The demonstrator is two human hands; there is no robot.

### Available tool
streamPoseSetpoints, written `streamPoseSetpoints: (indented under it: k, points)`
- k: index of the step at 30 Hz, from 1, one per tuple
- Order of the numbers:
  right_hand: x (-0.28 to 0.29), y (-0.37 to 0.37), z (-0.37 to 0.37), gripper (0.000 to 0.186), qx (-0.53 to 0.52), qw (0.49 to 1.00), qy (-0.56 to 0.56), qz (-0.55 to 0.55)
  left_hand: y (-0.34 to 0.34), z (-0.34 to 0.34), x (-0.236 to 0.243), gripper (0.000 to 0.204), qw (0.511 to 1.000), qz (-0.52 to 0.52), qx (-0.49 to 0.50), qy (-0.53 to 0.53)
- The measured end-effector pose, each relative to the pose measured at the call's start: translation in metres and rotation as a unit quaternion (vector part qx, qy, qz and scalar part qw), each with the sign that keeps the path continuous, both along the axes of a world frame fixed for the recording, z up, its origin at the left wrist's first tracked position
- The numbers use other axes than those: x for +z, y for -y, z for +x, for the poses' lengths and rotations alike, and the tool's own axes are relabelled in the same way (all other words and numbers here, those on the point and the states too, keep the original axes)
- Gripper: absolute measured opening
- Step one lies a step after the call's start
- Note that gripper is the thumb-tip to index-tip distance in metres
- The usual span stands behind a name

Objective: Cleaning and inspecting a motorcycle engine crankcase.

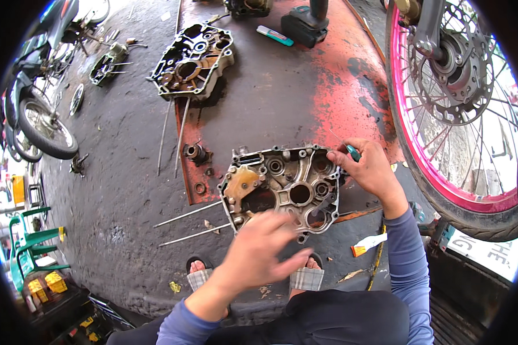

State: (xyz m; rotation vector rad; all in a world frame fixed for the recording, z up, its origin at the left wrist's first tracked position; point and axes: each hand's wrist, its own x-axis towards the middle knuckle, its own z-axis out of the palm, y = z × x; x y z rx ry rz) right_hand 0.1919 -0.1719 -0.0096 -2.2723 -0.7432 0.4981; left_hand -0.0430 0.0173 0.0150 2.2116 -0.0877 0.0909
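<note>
An aluminium engine crankcase half (302,195) lies near me on the red metal sheet's edge, with bores, bolt holes and a tan plate at its left. My right hand (360,167) grips a small teal-handled tool (353,153) at the casing's upper right corner; a thin shaft points up-left from it. My left hand (259,250), blurred, is over the casing's lower part with fingers loosely bent and apart; I see nothing held in it. Two long studs (184,216) stick out to the left of the casing. A small cylindrical part (195,153) sits left of it.
Beyond lie a second casing half (193,60), a teal cutter (275,35), a power tool (309,27) and a cylinder part (103,69). A pink-rimmed wheel (477,204) stands right. Left are motorcycles (43,126) and green chairs (26,241). An orange-capped tube (368,245) lies near my feet.
</note>
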Motion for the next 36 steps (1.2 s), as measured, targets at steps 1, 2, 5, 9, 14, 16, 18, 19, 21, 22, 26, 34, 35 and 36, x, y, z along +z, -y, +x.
streamPoseSetpoints:
  k: [1, 2, 5, 9, 14, 16, 18, 19, 21, 22, 26, 34, 35, 36]
  points:
    - [0.003, -0.002, 0.000, 0.045, -0.030, 0.995, -0.097, -0.018, -0.020, -0.020, -0.005, 0.041, 0.981, -0.153, -0.030, -0.113]
    - [0.001, -0.003, 0.003, 0.045, -0.023, 0.995, -0.098, -0.010, -0.035, -0.040, -0.011, 0.034, 0.927, -0.296, -0.054, -0.223]
    - [-0.006, -0.001, 0.009, 0.040, 0.008, 0.987, -0.145, -0.064, -0.035, -0.083, -0.056, 0.033, 0.793, -0.398, 0.087, -0.452]
    - [-0.012, 0.004, 0.007, 0.039, -0.003, 0.986, -0.164, -0.039, -0.033, -0.098, -0.072, 0.044, 0.685, -0.615, 0.385, -0.068]
    - [-0.024, 0.013, -0.010, 0.034, -0.036, 0.985, -0.166, 0.010, -0.051, -0.038, -0.050, 0.039, 0.655, -0.657, 0.345, 0.140]
    - [0.003, 0.032, -0.021, 0.034, -0.115, 0.972, -0.204, 0.026, -0.066, 0.002, -0.042, 0.034, 0.661, -0.671, 0.312, 0.126]
    - [0.021, 0.049, -0.029, 0.033, -0.195, 0.950, -0.238, 0.059, -0.082, 0.055, -0.058, 0.029, 0.695, -0.643, 0.293, 0.136]
    - [0.026, 0.055, -0.033, 0.032, -0.217, 0.938, -0.256, 0.088, -0.086, 0.079, -0.059, 0.027, 0.695, -0.645, 0.293, 0.118]
    - [0.027, 0.065, -0.044, 0.033, -0.256, 0.923, -0.264, 0.117, -0.089, 0.123, -0.069, 0.026, 0.704, -0.651, 0.269, 0.086]
    - [0.026, 0.069, -0.054, 0.030, -0.279, 0.911, -0.277, 0.127, -0.090, 0.142, -0.074, 0.027, 0.712, -0.654, 0.246, 0.074]
    - [0.010, 0.078, -0.113, 0.033, -0.394, 0.849, -0.297, 0.188, -0.070, 0.216, -0.067, 0.028, 0.708, -0.670, 0.211, -0.069]
    - [-0.003, 0.066, -0.181, 0.029, -0.355, 0.847, -0.320, 0.232, -0.063, 0.237, -0.098, 0.034, 0.770, -0.575, 0.164, -0.221]
    - [-0.003, 0.064, -0.184, 0.030, -0.349, 0.846, -0.329, 0.232, -0.070, 0.235, -0.100, 0.038, 0.797, -0.539, 0.151, -0.229]
    - [-0.006, 0.063, -0.185, 0.030, -0.352, 0.845, -0.327, 0.234, -0.074, 0.236, -0.097, 0.042, 0.822, -0.502, 0.135, -0.234]
